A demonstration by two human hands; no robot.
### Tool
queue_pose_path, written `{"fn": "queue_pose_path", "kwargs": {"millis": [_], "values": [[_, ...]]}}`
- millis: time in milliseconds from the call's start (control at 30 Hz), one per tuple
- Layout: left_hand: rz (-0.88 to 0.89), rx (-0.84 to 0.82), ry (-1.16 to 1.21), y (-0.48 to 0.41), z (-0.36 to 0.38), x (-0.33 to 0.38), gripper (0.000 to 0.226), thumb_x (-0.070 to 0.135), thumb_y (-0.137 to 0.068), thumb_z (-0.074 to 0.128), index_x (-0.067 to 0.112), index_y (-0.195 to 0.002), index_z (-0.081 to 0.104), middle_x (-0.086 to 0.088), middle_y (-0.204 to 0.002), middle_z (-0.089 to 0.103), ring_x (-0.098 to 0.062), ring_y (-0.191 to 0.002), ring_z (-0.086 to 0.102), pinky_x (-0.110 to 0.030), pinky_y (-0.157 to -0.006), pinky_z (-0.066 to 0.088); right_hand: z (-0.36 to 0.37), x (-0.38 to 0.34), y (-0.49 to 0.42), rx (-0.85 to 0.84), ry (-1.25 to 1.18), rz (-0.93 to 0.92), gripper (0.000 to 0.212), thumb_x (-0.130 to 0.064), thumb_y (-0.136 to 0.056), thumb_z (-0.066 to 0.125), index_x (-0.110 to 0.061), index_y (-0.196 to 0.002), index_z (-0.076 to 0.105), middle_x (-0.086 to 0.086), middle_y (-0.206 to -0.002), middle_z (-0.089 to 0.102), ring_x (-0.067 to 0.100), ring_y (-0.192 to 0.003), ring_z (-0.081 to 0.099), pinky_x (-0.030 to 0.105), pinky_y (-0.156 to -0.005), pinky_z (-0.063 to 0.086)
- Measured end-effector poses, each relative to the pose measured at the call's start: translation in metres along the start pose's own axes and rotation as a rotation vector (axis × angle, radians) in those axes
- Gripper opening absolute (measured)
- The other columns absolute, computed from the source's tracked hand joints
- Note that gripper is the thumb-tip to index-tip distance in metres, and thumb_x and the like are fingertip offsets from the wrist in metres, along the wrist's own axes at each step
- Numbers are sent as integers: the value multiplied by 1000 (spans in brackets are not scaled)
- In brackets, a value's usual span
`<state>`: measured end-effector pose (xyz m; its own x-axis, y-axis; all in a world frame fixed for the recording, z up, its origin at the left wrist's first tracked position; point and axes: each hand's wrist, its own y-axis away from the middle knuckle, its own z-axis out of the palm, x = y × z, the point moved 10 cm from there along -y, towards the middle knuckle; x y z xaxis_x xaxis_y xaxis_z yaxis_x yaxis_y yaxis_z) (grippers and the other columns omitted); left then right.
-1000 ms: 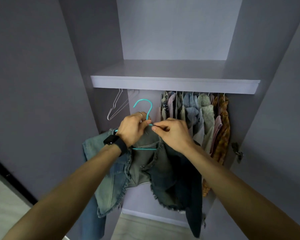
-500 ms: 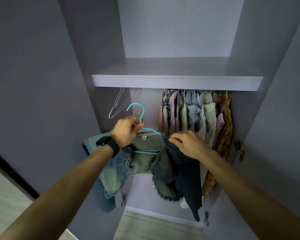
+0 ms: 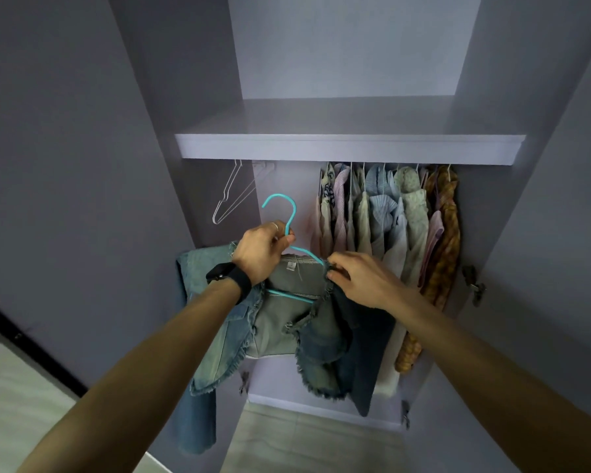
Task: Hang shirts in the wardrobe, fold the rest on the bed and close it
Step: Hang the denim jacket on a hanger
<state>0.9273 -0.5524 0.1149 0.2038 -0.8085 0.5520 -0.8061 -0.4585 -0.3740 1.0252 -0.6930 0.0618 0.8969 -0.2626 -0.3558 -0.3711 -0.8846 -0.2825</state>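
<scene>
A frayed blue denim jacket (image 3: 287,329) hangs on a turquoise hanger (image 3: 289,216) in front of the open wardrobe. My left hand (image 3: 261,250), with a black watch on the wrist, grips the hanger at the base of its hook. My right hand (image 3: 359,278) pinches the jacket's collar edge at the hanger's right shoulder. The hook points up, below the rail and free of it. Several shirts (image 3: 386,230) hang on the right part of the rail.
A grey shelf (image 3: 348,148) spans the wardrobe above the rail. An empty white wire hanger (image 3: 231,194) hangs at the rail's left end. Open doors stand at both sides, with hinges (image 3: 475,285) on the right. Pale tiled floor (image 3: 304,438) lies below.
The jacket and hanger have shifted slightly. My right hand moved from the hanger's neck down to the right shoulder and now pinches the collar there. My left hand kept its grip.
</scene>
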Motion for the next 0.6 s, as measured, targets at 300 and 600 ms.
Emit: {"fn": "queue_pose_path", "kwargs": {"millis": [300,600], "values": [[-5,-224,-107,-22,17,-60,36,44,-98,55,21,-124,65,-3,-127,66,-26,-114,62,-42,-94,51,31,-12,-7,95,66,250,12,-25,-98,55,-13,-100,57,7,-99,65,28,-89,60,31,-67,36],[134,-97,-447,-78,-57,-125,65,34,-100,48,26,-157,19,-7,-166,7,-28,-152,7,-51,-123,9,66,-30,-58,154,54,516,15,-21,-97,54,-9,-90,53,19,-92,67,38,-84,61,34,-65,34]]}}
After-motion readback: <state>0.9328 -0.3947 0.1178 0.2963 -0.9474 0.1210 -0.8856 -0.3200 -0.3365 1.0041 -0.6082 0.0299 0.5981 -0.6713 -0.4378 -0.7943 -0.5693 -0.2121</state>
